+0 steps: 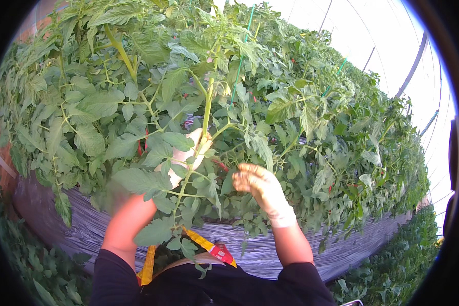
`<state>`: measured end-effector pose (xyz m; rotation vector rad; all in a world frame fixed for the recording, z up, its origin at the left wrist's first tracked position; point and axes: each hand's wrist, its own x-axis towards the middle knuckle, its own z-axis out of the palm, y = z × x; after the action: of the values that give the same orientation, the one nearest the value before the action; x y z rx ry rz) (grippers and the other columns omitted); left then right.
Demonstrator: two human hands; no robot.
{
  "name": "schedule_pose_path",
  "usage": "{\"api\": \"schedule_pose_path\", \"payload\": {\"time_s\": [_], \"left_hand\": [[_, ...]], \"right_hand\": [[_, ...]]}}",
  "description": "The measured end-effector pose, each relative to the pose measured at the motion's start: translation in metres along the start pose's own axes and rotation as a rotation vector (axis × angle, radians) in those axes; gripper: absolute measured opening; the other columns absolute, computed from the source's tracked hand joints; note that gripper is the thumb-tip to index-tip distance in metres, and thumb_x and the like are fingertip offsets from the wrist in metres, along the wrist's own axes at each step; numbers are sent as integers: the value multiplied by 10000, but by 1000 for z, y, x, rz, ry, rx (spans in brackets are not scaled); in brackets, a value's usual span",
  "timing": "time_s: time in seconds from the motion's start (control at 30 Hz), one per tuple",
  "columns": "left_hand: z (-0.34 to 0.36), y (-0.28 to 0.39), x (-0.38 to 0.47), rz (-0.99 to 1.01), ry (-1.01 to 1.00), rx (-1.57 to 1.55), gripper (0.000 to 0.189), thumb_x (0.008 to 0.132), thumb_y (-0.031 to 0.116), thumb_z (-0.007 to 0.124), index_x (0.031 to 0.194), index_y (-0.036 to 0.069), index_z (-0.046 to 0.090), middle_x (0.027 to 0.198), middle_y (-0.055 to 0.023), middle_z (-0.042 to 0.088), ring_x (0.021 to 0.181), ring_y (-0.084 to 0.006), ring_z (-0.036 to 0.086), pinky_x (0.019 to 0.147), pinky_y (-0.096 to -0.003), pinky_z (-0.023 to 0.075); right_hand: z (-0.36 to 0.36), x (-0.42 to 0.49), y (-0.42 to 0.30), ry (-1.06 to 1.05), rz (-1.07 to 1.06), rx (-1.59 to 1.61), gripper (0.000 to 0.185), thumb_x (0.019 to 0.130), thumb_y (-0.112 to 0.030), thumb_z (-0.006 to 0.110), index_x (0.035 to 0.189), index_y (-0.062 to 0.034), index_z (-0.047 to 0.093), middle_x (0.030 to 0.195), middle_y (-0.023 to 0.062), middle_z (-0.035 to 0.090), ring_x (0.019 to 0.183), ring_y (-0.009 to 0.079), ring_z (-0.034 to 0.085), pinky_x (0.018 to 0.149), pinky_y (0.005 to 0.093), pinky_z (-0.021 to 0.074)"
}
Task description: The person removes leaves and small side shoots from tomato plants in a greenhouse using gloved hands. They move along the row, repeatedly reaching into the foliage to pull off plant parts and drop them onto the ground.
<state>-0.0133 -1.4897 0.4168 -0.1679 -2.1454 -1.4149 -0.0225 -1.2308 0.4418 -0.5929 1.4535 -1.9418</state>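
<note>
My left hand (pixel 191 153), in a thin pale glove, is closed around the thick green stem (pixel 208 109) of a tomato plant. Leaves cover part of that hand and its wrist. A leafy side shoot (pixel 183 187) hangs down in front of it. To the right, apart from the stem, my right hand (pixel 258 185) is raised among the leaves. Its glove is stained brown at the curled fingertips, and whether anything small is between them cannot be made out. Small pale yellow flowers (pixel 225 90) droop from the held plant above my left hand.
Dense tomato plants (pixel 310 114) fill the bed, with green support strings (pixel 239 72) and small red pieces (pixel 139 148) among them. Silvery plastic film (pixel 248 248) covers the bed's near side. A yellow-and-red bag edge (pixel 204 241) shows at my waist. Greenhouse hoops (pixel 413 67) arch at right.
</note>
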Motion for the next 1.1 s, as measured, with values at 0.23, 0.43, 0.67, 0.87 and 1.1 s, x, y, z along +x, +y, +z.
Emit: {"api": "schedule_pose_path", "payload": {"time_s": [0.23,0.43,0.67,0.87,1.1], "left_hand": [[1,25,-42,-36,-19,99,154,903,119,624,1036,50,588,756,-125,634,678,-306,637,607,-365,482],[5,42,-56,-122,-80,-28,172,917,93,614,1084,53,600,713,-65,589,604,-147,572,548,-276,429],[2,64,-63,-27,-93,164,179,921,59,609,1094,17,623,811,-62,629,737,-118,607,627,-246,476],[-7,32,-60,-145,64,132,201,929,139,619,1086,13,618,914,-126,668,819,-225,638,731,-339,496],[-7,-30,-1,-374,257,-352,319,953,238,581,1183,17,576,950,-34,642,771,-136,617,689,-261,480]], "right_hand": [[-24,106,21,413,-256,749,342,1000,-308,456,1210,-43,498,1163,192,618,1051,331,595,982,458,463],[-7,107,1,606,-406,747,302,982,-248,521,1206,-47,550,1160,143,639,1038,280,606,957,450,474],[34,70,-14,112,-697,225,452,932,-127,553,1347,32,468,1266,144,562,1131,231,553,975,380,448],[57,129,-79,-21,-574,-778,326,880,-194,621,1158,-24,616,887,124,658,876,213,642,811,346,490],[68,172,-143,-51,-442,-1697,555,812,-416,696,1088,56,597,945,255,656,941,391,636,824,445,506]]}}
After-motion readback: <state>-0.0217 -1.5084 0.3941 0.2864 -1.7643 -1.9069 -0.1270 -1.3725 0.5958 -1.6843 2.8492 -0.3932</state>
